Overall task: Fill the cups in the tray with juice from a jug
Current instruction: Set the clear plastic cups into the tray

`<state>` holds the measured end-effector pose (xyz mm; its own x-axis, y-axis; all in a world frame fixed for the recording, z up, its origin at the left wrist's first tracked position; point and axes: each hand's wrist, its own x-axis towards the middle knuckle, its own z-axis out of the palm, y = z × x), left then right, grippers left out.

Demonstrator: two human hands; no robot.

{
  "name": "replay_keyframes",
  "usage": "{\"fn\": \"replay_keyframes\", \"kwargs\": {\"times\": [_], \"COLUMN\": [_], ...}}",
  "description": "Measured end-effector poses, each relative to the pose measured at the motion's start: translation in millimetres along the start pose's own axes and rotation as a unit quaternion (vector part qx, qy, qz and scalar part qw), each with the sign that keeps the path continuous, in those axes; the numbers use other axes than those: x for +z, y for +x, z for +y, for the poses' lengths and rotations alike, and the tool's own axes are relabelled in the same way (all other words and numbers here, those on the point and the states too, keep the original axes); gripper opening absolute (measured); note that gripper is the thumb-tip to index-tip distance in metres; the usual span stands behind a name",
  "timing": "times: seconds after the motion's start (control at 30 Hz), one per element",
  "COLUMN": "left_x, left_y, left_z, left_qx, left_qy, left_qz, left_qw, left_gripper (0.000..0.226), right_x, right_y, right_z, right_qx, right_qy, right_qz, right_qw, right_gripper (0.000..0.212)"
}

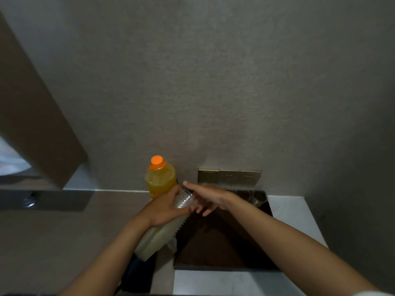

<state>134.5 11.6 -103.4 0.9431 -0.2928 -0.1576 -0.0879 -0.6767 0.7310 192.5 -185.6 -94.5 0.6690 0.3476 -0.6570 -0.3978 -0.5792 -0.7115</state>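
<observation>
A long stack of clear plastic cups (162, 229), partly in a plastic sleeve, lies slanted across the counter's middle. My left hand (164, 207) grips its upper end. My right hand (205, 198) reaches across, fingers pinching the rim of the topmost cup (185, 198). A jug of orange juice (160, 178) with an orange cap stands upright against the wall, just behind my left hand. The dark brown tray (215, 246) lies under my right forearm. Some cups (257, 196) stand at its far right corner, dim and hard to make out.
A brass socket plate (229, 177) is on the wall behind the tray. The tray rests on a white counter (290, 210). A recessed shelf with a metal knob (30, 200) lies to the left, under a slanted panel (36, 133). A dark object (139, 272) sits beneath the cup stack.
</observation>
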Motion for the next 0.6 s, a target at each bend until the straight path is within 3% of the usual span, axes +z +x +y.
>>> {"fn": "replay_keyframes", "kwargs": {"times": [0.1, 0.27, 0.4, 0.6], "left_x": [-4.9, -9.2, -6.3, -8.1], "left_y": [-8.3, -20.2, -25.4, -33.6], "left_z": [-3.6, -10.4, -18.7, -31.6], "left_qx": [0.010, 0.011, 0.017, -0.015], "left_qy": [-0.018, -0.029, -0.017, -0.014], "left_qz": [0.004, 0.010, 0.014, 0.010], "left_qw": [1.000, 0.999, 1.000, 1.000], "left_gripper": [0.067, 0.059, 0.053, 0.046], "right_x": [6.6, 10.8, 17.8, 0.6], "right_y": [-1.7, -1.3, -0.5, 6.0], "right_z": [-9.4, -13.7, -10.7, 0.1], "right_qx": [-0.012, -0.007, -0.002, -0.021], "right_qy": [-0.016, -0.032, -0.008, 0.059], "right_qz": [-0.009, -0.016, -0.014, 0.112], "right_qw": [1.000, 0.999, 1.000, 0.992], "right_gripper": [0.063, 0.075, 0.072, 0.054]}}
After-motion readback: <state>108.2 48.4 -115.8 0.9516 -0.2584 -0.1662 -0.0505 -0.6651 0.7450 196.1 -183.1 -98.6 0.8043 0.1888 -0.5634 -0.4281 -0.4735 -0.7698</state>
